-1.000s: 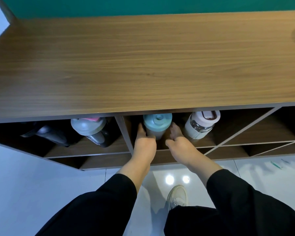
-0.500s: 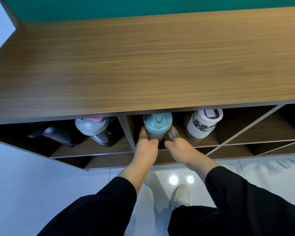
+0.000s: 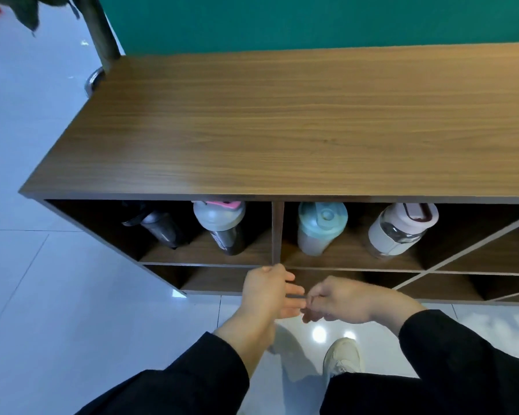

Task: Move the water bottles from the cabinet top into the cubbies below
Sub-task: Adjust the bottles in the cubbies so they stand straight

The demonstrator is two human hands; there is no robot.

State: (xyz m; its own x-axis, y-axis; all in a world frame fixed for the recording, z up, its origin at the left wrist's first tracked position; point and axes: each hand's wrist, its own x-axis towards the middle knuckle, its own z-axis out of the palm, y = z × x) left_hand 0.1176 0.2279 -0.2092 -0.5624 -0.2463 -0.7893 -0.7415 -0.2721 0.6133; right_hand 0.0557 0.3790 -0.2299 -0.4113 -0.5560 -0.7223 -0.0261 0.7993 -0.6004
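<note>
The wooden cabinet top (image 3: 282, 124) carries no bottles. In the upper left cubby stand a black bottle (image 3: 159, 224) and a dark shaker with a grey and pink lid (image 3: 221, 226). The upper right cubby holds a teal-lidded shaker (image 3: 319, 227) and a clear bottle with a white sleeve and pink lid (image 3: 397, 230). My left hand (image 3: 265, 290) and my right hand (image 3: 342, 301) hover in front of the lower shelf, below the teal-lidded shaker, fingertips nearly touching each other. Both hold nothing; the right fingers are curled loosely.
A teal wall (image 3: 312, 19) backs the cabinet. A metal post (image 3: 102, 40) rises at the cabinet's far left corner. Diagonal dividers (image 3: 462, 253) split the cubbies on the right. My white shoe (image 3: 342, 357) rests on the glossy white floor (image 3: 42, 295).
Both hands let go of the teal-lidded shaker and drew back out of the cubby toward me. The view pulled back and shifted left, showing the cabinet's left end.
</note>
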